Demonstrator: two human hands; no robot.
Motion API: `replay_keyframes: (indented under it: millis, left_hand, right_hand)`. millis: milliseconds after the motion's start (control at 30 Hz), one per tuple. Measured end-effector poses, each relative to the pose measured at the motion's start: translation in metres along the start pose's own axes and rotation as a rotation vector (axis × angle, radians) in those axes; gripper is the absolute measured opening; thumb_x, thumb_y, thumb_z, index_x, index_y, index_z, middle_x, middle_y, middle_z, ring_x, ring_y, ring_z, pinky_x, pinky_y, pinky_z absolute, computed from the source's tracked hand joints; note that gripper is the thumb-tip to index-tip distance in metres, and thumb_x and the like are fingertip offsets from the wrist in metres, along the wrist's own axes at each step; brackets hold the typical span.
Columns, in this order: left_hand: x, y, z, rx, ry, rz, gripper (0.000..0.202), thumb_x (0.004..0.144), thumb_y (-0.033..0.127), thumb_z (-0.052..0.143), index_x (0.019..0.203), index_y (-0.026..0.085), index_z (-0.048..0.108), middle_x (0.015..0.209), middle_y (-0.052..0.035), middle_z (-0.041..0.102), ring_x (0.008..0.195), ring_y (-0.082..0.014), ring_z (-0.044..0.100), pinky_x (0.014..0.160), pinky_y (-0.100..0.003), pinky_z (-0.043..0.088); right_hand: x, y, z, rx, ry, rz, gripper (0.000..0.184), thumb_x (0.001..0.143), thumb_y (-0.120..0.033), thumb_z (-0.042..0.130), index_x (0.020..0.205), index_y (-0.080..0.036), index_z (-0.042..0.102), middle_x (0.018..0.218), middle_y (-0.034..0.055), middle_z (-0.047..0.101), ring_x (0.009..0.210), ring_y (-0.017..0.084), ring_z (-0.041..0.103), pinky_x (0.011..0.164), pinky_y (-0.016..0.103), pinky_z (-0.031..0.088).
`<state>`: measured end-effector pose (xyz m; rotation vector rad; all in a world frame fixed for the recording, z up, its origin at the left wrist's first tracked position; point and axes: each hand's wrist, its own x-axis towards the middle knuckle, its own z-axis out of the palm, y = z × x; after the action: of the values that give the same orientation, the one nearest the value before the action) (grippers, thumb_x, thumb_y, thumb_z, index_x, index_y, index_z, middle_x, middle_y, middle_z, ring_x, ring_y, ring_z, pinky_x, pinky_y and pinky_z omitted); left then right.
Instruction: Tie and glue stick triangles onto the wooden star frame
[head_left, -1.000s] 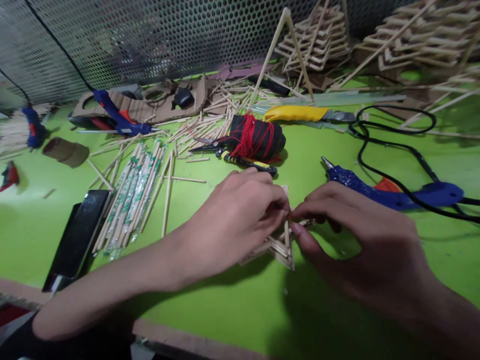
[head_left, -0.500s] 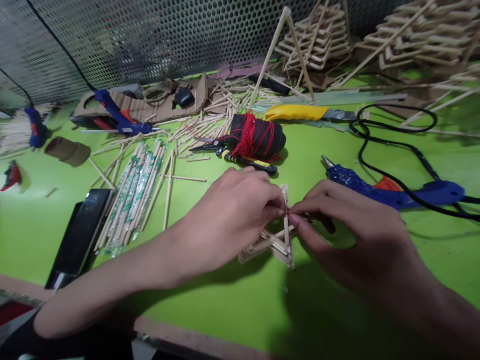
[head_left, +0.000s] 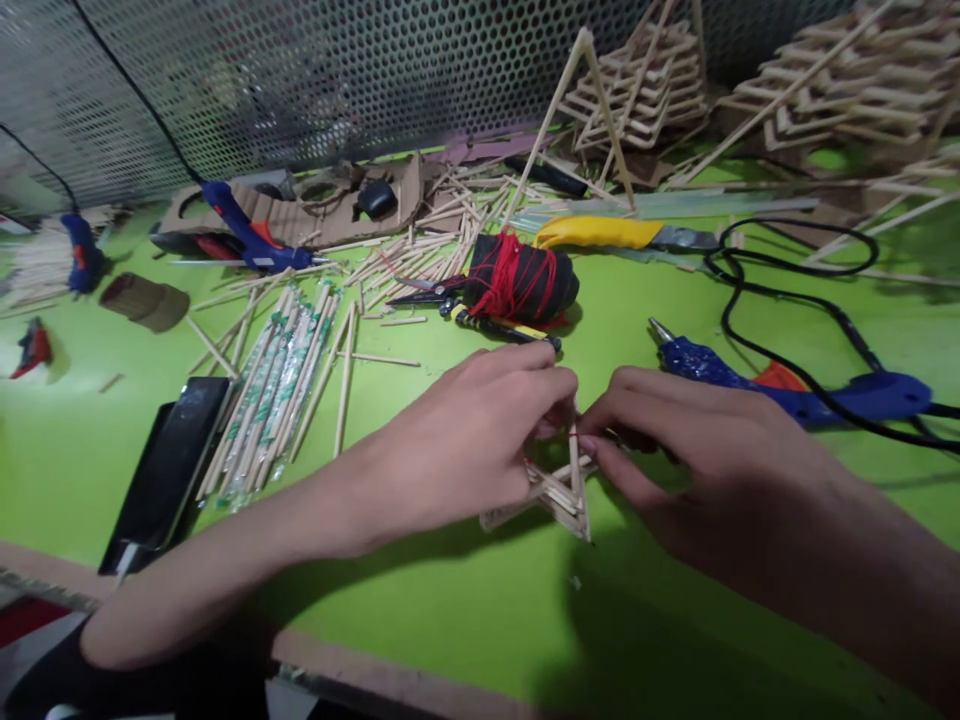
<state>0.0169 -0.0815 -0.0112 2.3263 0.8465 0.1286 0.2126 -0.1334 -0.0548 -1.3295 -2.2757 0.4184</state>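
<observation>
Between my hands is a small star-shaped frame of thin wooden sticks (head_left: 559,492), resting close to the green tabletop. My left hand (head_left: 480,440) has its fingers curled down over the frame's upper part and hides much of it. From the other side, my right hand (head_left: 697,440) pinches with thumb and forefinger at a bit of red thread (head_left: 574,434) that crosses one stick. The right fingertips touch that stick. Just beyond the left hand lies a dark spool wound with red thread (head_left: 517,280), beside black-and-yellow snips (head_left: 495,325).
A blue glue gun (head_left: 817,390) with a looping black cord (head_left: 739,290) lies to the right. Bagged sticks (head_left: 270,400) and a black phone (head_left: 169,470) are at left. A yellow-handled knife (head_left: 600,232) and stacked stick structures (head_left: 645,90) stand farther back.
The view has shifted slightly. My left fingers have curled in closer at the frame's top, and the right fingers have drawn tighter together, with the red thread now showing across the stick.
</observation>
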Motion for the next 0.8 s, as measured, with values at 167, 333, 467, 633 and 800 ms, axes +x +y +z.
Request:
replay_keyframes:
  millis: [167,333,467,633,800]
  left_hand:
    - [0.0015,-0.0007,-0.0010,0.031,-0.036,0.019,0.014,0.079,0.001,0.051,0.079,0.015,0.052,0.088,-0.0022,0.049,0.077,-0.0145,0.048,0.063,-0.027,0.037]
    - [0.0007,-0.0009,-0.0001,-0.044,0.022,0.026,0.010,0.081,0.004,0.055,0.081,0.014,0.059,0.087,-0.0027,0.057,0.079,-0.0156,0.052,0.067,-0.028,0.041]
    - [-0.0009,0.0019,-0.0007,-0.081,0.051,0.021,0.013,0.083,0.004,0.056,0.085,0.013,0.065,0.078,-0.0017,0.064,0.079,-0.0165,0.055,0.071,-0.029,0.042]
    - [-0.0028,0.0044,-0.0011,-0.107,0.071,0.007,0.014,0.084,0.004,0.055,0.085,0.013,0.067,0.080,-0.0015,0.067,0.075,-0.0146,0.055,0.069,-0.028,0.041]
    - [-0.0039,0.0045,-0.0012,-0.113,0.072,0.006,0.014,0.083,0.003,0.055,0.084,0.012,0.066,0.078,-0.0009,0.065,0.073,-0.0136,0.052,0.067,-0.028,0.039]
  right_hand:
    - [0.0008,0.0011,-0.0018,0.014,-0.039,0.001,0.020,0.095,-0.024,0.046,0.082,-0.020,0.060,0.073,0.0007,0.057,0.063,0.016,0.054,0.059,0.030,0.038]
    - [-0.0024,0.0012,-0.0037,0.029,0.011,-0.038,0.019,0.096,-0.023,0.049,0.084,-0.020,0.064,0.074,0.0005,0.058,0.063,0.015,0.054,0.057,0.029,0.037]
    - [-0.0023,-0.0016,-0.0049,0.038,0.032,-0.065,0.018,0.097,-0.020,0.048,0.088,-0.018,0.063,0.077,0.0020,0.059,0.065,0.015,0.054,0.058,0.030,0.039]
    - [-0.0017,-0.0037,-0.0052,0.039,0.028,-0.073,0.021,0.097,-0.021,0.046,0.088,-0.017,0.064,0.075,0.0035,0.058,0.061,0.015,0.052,0.056,0.029,0.040]
    - [-0.0036,-0.0038,-0.0054,0.047,0.001,-0.064,0.019,0.098,-0.021,0.046,0.087,-0.018,0.061,0.077,0.0028,0.058,0.063,0.016,0.054,0.056,0.029,0.040]
